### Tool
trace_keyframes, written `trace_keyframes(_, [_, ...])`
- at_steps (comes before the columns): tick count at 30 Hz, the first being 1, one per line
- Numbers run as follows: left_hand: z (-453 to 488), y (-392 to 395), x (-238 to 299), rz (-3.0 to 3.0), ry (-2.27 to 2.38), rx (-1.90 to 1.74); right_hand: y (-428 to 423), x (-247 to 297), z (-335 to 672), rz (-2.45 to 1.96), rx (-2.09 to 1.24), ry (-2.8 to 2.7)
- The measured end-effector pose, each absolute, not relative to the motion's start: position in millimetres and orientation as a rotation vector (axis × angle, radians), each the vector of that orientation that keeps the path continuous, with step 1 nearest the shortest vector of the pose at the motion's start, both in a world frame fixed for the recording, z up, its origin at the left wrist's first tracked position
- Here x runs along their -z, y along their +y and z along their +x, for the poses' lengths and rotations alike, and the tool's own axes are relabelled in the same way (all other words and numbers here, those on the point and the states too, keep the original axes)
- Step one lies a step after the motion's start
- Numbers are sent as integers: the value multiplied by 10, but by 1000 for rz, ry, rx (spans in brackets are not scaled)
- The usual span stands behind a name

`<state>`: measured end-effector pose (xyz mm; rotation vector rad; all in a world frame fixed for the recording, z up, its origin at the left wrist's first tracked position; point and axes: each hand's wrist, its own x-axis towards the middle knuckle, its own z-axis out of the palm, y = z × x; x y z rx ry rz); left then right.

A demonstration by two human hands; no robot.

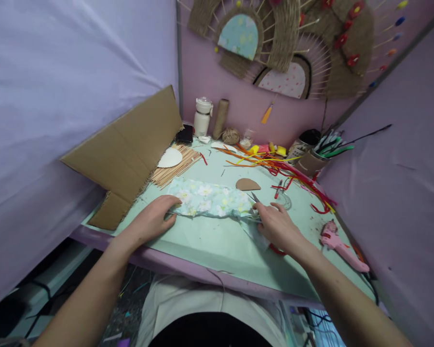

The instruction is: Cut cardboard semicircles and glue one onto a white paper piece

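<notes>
A strip of light-blue floral fabric lies across the table in front of me. My left hand is at its left end, thumb and fingers closed on the edge. At the fabric's right end, my right hand is wrapped round a pair of scissors. Their pointed blades stick out past my fingers, and a red handle shows below the palm. A loose piece of fabric hangs under that hand. Just beyond the strip lies a brown cardboard half-circle.
A large cardboard sheet leans at the left beside thin wooden sticks. A pink glue gun lies at the right. Red and orange pipe cleaners, a white bottle and a tool pot stand farther back.
</notes>
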<state>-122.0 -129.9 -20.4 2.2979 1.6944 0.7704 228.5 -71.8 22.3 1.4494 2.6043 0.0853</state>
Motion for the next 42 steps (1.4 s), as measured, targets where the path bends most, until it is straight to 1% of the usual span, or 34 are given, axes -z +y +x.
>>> trace_keyframes(2, [-1220, -1290, 187, 2299, 1713, -743, -640, -279, 2315, 1520, -282, 2656])
trace_keyframes(4, [-1216, -1287, 171, 2310, 1715, -714, -550, -347, 2392, 1602, -572, 2664])
trace_keyframes(5, [-1213, -1288, 167, 2319, 1712, -699, -508, -372, 2447, 1615, -662, 2631])
trace_keyframes(6, [-1210, -1289, 167, 2330, 1706, -680, -474, -389, 2508, 1610, -678, 2578])
trace_keyframes(10, [-1202, -1306, 192, 2380, 1686, -624, -486, -428, 2637, 1630, -395, 2396])
trace_keyframes(12, [-1211, -1316, 207, 2405, 1673, -645, -591, -463, 2527, 1626, -347, 2554])
trace_keyframes(14, [-1232, -1322, 216, 2424, 1663, -693, -723, -480, 2282, 1514, -271, 2845])
trace_keyframes(16, [-1261, -1321, 217, 2436, 1652, -736, -828, -430, 1962, 1343, -35, 3039])
trace_keyframes(18, [-1291, -1310, 215, 2432, 1649, -759, -871, -296, 1661, 1252, 166, 3109])
trace_keyframes(19, [-1304, -1302, 213, 2424, 1648, -760, -866, -208, 1543, 1252, 232, 3123])
trace_keyframes(23, [-1338, -1254, 209, 2375, 1665, -748, -741, 120, 1343, 1475, 498, 3108])
trace_keyframes(28, [-1358, -1225, 215, 2348, 1718, -758, -616, 243, 1384, 1605, 805, 3084])
trace_keyframes(30, [-1361, -1245, 224, 2353, 1774, -795, -603, 237, 1396, 1653, 838, 3082])
trace_keyframes(33, [-1353, -1303, 247, 2377, 1832, -812, -609, 213, 1411, 1685, 735, 3091])
trace_keyframes(36, [-1329, -1360, 272, 2359, 1848, -797, -643, 183, 1438, 1628, 638, 3088])
trace_keyframes(42, [-1283, -1367, 283, 2291, 1758, -846, -736, 161, 1447, 1525, 577, 3201])
